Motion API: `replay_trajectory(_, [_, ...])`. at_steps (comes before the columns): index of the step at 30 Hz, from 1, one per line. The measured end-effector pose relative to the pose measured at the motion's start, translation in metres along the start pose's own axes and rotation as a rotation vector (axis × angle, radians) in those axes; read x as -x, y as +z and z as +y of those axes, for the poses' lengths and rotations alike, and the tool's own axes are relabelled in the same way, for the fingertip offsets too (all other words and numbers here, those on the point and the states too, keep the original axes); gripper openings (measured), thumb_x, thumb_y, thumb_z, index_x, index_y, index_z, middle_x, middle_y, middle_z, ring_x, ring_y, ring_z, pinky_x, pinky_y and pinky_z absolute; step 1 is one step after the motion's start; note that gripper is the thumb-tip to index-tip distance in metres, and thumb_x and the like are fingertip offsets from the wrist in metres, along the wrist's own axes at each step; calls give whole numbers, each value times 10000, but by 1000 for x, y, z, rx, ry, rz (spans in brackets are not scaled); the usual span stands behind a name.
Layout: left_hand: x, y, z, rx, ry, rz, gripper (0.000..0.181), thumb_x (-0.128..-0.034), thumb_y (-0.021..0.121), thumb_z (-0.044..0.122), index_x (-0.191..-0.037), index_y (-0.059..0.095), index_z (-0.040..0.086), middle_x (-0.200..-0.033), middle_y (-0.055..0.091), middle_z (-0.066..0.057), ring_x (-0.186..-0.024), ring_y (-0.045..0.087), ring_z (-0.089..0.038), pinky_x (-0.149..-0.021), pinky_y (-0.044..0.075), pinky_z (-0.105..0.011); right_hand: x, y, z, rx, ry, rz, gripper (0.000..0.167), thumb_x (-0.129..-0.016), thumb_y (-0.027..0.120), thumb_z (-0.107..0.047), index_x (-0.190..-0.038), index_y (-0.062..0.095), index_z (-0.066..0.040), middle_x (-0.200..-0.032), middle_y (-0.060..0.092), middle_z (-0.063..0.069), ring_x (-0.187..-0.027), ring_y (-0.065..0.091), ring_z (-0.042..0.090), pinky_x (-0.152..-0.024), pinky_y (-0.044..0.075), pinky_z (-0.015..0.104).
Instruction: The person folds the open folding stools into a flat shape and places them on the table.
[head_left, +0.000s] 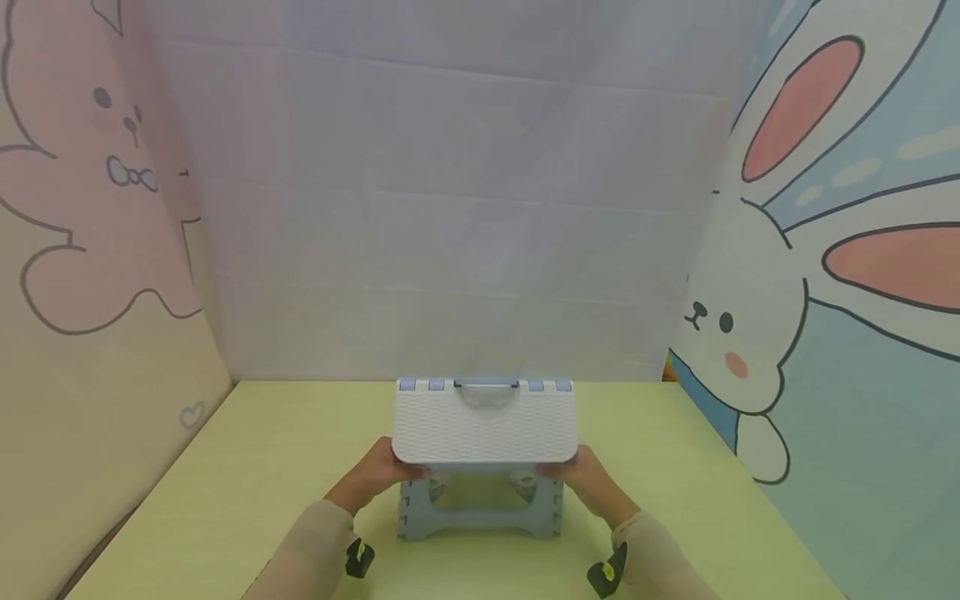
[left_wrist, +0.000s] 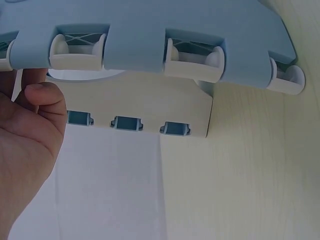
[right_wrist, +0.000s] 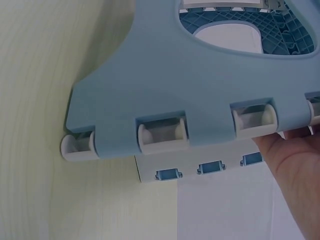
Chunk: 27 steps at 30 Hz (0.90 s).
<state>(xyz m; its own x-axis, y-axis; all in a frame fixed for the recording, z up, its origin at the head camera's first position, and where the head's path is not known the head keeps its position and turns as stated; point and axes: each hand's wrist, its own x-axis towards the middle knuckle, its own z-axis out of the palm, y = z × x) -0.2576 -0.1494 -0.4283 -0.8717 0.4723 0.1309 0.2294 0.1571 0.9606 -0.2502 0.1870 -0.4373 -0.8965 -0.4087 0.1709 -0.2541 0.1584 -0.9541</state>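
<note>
A folding step stool (head_left: 485, 427) stands on the table, with a white textured top, a handle at its far edge and a pale blue leg frame below. My left hand (head_left: 381, 472) grips its left side beneath the top, and my right hand (head_left: 588, 478) grips the right side in the same way. In the left wrist view, the blue leg panel (left_wrist: 137, 40) with white hinge pieces hides part of the curled fingers. The right wrist view has a similar leg panel (right_wrist: 112, 107) with an oval opening, and there most of the right fingers are out of sight.
The light yellow-green table (head_left: 285, 433) spreads out around the stool. Behind it hangs a white cloth backdrop (head_left: 465, 208). Cartoon-printed panels flank the table, a pink figure (head_left: 112, 275) on the left and a rabbit (head_left: 750, 333) on the right.
</note>
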Motion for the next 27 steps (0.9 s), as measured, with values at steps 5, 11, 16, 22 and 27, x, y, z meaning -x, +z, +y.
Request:
replay_trajectory(5, [0, 0, -1, 7, -1, 3, 501, -842, 703, 27, -1251, 490, -167, -1225, 577, -293, -1149, 533, -437, -931, 451, -538, 0, 0, 1, 3, -5, -3, 488, -902, 604, -105, -1301, 453, 133, -1306, 508, 307, -1219, 461, 468, -990, 391, 550])
replay_trajectory(11, [0, 0, 0, -1, -5, 10, 486, -830, 714, 26, -1228, 512, -165, -1208, 590, -287, -1125, 554, -414, -923, 459, -532, 1, 0, 1, 4, 8, 7, 484, -902, 609, -114, -1294, 465, 131, -1304, 516, 299, -1217, 470, 455, -986, 403, 532])
replay_trajectory(16, [-1, -1, -2, -10, -3, 6, 508, -831, 716, 39, -1244, 499, -160, -1222, 580, -290, -1143, 538, -428, -929, 449, -545, 1, 0, 0, 10, 10, 1, 488, -906, 603, -121, -1303, 459, 124, -1313, 509, 296, -1226, 461, 458, -986, 399, 542])
replay_trajectory(22, [-1, -2, -3, -10, -6, 5, 523, -837, 714, 61, -1257, 491, -157, -1231, 573, -293, -1155, 524, -454, -936, 434, -567, 1, 1, -2, 7, 15, 2, 494, -905, 604, -124, -1305, 456, 124, -1314, 506, 300, -1224, 460, 462, -982, 399, 552])
replay_trajectory(27, [-1, -1, -3, -14, -15, 10, 520, -834, 715, 59, -1252, 494, -156, -1228, 576, -291, -1156, 524, -452, -940, 431, -569, 1, 1, -2, 10, 10, -1, 487, -910, 599, -126, -1304, 457, 122, -1310, 509, 299, -1218, 466, 461, -979, 403, 549])
